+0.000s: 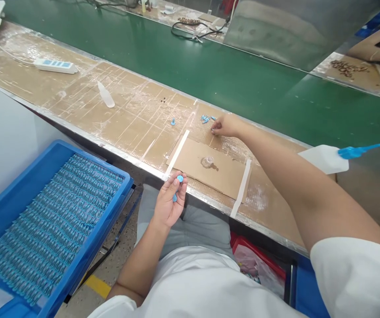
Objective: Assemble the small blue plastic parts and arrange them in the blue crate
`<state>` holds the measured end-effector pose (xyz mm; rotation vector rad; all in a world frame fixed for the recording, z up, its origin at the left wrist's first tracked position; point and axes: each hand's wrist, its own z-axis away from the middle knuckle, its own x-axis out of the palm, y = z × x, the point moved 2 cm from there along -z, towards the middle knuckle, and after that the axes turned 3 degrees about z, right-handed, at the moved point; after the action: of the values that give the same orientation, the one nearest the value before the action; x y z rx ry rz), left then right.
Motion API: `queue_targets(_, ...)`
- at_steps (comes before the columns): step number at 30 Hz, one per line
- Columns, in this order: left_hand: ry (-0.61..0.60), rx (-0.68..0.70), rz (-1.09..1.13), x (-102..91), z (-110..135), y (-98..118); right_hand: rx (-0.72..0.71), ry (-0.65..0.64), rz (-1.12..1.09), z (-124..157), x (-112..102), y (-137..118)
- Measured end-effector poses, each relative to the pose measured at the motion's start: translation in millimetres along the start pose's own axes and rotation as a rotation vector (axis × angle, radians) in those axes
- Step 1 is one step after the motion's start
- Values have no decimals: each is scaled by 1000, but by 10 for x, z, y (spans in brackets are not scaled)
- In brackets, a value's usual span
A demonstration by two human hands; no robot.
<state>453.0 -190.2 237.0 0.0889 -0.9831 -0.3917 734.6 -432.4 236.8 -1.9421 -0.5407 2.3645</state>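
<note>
Blue plug [179, 178] pinched in left hand [169, 202]; blue pieces [207, 118] beside curled-shut right hand [225, 126]

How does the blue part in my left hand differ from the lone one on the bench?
The held blue part is pinched in the left hand, off the bench; the lone blue part stands untouched on it. The held one is near the body, the lone one farther out. Both are small, light blue.

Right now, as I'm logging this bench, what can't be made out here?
Head view only:
left hand: fingers cover most of its blue part
right hand by small blue pieces: any pinch too small to tell
white spray bottle: forearm covers its near edge
</note>
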Motion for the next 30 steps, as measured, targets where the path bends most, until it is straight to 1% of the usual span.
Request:
queue_targets(1,-5,-2,-3,5,10,-1,-5,11,-14,34,-2,8)
queue_targets(3,-16,-18,-9,16,39,-5,0,64,-116,173,0,23)
queue_targets(5,-18,-42,-11,16,73,-18,17,154,-262,406,13,36)
queue_targets(7,-16,-60,-5,2,102,-43,34,274,-364,704,51,46)
queue_targets(10,-16,-71,-1,-37,121,-103,54,422,-395,1147,185,54)
queue_targets(13,-21,-78,0,-65,119,-174,45,464,-400,1433,381,47)
queue_targets(15,-16,-76,0,-74,116,-212,32,474,-402,1515,497,33)
queue_targets(18,6,-76,-3,-87,114,-256,39,483,-407,1535,601,16)
queue_targets(24,23,-58,-13,-109,90,-329,48,526,-395,1539,639,9)
queue_targets(27,26,-46,-25,-111,68,-356,72,637,-466,1615,631,-85)
queue_targets(30,20,-45,-35,-113,50,-368,52,772,-532,1725,628,-275)
